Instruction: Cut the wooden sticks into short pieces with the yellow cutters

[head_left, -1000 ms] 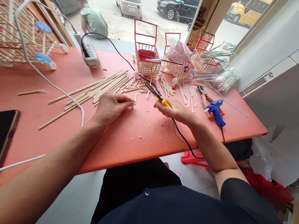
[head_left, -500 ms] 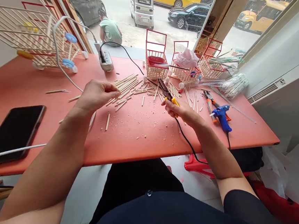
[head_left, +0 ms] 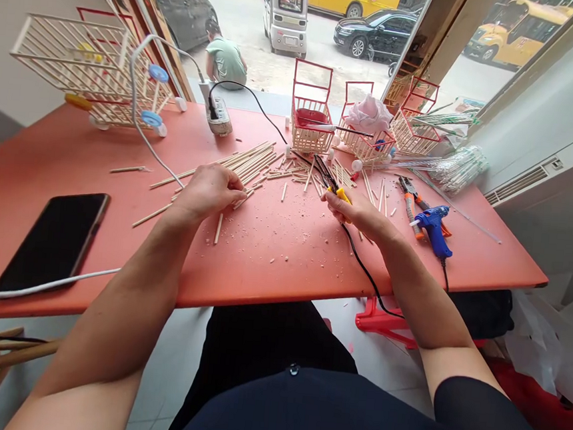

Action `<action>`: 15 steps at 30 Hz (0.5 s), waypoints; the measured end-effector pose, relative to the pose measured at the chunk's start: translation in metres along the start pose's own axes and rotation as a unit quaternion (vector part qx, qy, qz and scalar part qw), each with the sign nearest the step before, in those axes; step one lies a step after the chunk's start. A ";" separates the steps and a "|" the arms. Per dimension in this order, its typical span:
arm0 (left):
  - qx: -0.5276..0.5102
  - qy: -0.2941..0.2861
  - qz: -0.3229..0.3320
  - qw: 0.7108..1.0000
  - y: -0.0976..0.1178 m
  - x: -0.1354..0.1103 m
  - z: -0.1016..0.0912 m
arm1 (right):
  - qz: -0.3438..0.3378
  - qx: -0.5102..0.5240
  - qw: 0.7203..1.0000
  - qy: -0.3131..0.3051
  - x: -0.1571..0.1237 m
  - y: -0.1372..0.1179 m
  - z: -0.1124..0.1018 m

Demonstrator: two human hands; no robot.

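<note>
My left hand point(head_left: 211, 192) reaches over the table with thumb and fingers pressed together. Its fingertips are at a short wooden stick point(head_left: 248, 199) beside the pile of wooden sticks point(head_left: 256, 161); whether they grip it is hidden. My right hand point(head_left: 351, 212) is wrapped around the yellow handles of a pair of pliers point(head_left: 328, 175), whose dark jaws point away from me toward the cut sticks. One stick point(head_left: 218, 229) lies apart, below my left hand. Small wood crumbs are scattered between my hands.
Small stick-built shopping carts point(head_left: 311, 133) stand along the back; a larger cart point(head_left: 74, 56) is at left. A blue glue gun point(head_left: 433, 229) and orange-grey pliers point(head_left: 410, 202) lie right. A phone point(head_left: 53, 241), power strip point(head_left: 219, 119) and white cable point(head_left: 136, 95) occupy the left.
My left hand has moved toward me and slightly right, down to the short sticks at the near edge of the pile. My right hand keeps its hold on the pliers. The whole view has shifted slightly.
</note>
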State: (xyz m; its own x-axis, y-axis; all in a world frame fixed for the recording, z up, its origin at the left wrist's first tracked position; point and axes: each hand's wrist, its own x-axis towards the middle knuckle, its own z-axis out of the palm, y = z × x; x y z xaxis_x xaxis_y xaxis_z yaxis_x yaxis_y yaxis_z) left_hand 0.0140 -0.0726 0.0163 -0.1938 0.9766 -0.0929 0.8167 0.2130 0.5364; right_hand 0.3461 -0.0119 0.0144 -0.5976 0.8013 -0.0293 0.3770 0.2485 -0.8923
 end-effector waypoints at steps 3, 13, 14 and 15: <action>-0.005 0.011 -0.008 1.000 0.001 0.000 0.002 | -0.005 -0.008 1.000 0.005 0.000 0.000 -0.001; 0.034 0.002 0.040 0.999 0.006 -0.001 0.008 | -0.006 -0.039 0.999 0.008 0.002 -0.001 -0.006; 0.028 0.003 0.039 0.999 0.007 -0.002 0.008 | -0.004 -0.038 0.999 0.010 0.001 -0.001 -0.006; 0.008 0.004 0.037 0.999 0.009 -0.004 0.006 | -0.005 -0.036 0.999 0.015 0.001 -0.001 -0.006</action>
State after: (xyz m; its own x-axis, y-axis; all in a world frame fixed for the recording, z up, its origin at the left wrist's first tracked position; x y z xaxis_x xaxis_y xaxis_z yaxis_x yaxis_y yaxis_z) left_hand 0.0260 -0.0749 0.0163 -0.1373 0.9894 -0.0467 0.8377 0.1411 0.5276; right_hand 0.3493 -0.0084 0.0178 -0.5805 0.8143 -0.0066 0.4218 0.2937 -0.8578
